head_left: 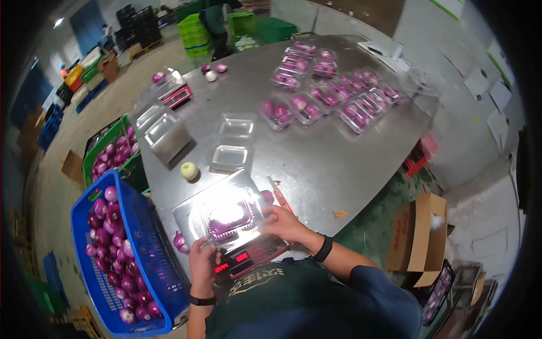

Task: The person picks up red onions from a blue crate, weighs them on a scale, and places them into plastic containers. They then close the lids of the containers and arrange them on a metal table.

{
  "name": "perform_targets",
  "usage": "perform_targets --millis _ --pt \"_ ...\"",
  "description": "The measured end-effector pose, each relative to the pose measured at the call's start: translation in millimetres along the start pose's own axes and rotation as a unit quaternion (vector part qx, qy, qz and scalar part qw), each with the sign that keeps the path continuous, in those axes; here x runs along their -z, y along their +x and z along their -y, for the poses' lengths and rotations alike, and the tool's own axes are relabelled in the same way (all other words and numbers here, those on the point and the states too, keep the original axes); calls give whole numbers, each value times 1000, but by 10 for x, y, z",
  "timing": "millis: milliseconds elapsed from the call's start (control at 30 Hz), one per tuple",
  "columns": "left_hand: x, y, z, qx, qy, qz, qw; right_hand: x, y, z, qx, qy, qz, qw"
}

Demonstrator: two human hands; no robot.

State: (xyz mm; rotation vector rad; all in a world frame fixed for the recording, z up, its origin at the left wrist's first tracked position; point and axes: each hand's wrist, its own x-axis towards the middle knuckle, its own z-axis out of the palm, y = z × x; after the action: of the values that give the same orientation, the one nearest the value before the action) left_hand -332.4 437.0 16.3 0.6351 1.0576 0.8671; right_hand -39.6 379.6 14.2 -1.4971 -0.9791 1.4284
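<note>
A clear plastic clamshell box (230, 228) with red onions inside sits on a weighing scale (257, 255) in front of me, and glare hides part of its top. My left hand (203, 261) has its fingers curled at the box's near left corner. At the right edge of the box, my right hand (280, 224) pinches the rim with thumb and fingers. Red digits glow on the scale's display below the box. Close to my left hand lies a loose red onion (180, 242). Another onion (267, 196) rests just beyond my right fingers.
To my left stands a blue basket (164, 277) of red onions, with a green crate (88, 164) behind it. Stacked empty trays (165, 135), a peeled onion (189, 170) and a second scale (176, 97) are on the steel table (305, 175). Packed clamshells (307, 107) cover its far right.
</note>
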Motion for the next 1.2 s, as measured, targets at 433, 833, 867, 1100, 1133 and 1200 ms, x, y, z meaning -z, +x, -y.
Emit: perform_targets --millis 433,833,867,1100,1133,1200 --pt "-992 76 -353 -14 222 128 967 1135 30 -361 -39 337 -175 924" --pt "336 -1126 -973 -251 244 -192 917 2448 1365 -214 28 -177 -461 869" --pt "437 -1208 -1004 -251 260 -222 905 2170 1416 -13 47 -179 -398 899" --pt "1378 -1623 -1322 -250 462 -396 753 491 2417 384 234 -344 -146 898" --pt "1672 -1694 -1306 -233 459 -412 752 358 2546 441 229 -330 -83 912" --pt "2153 -1839 -1364 -194 498 -453 714 207 2963 293 196 -350 -37 915"
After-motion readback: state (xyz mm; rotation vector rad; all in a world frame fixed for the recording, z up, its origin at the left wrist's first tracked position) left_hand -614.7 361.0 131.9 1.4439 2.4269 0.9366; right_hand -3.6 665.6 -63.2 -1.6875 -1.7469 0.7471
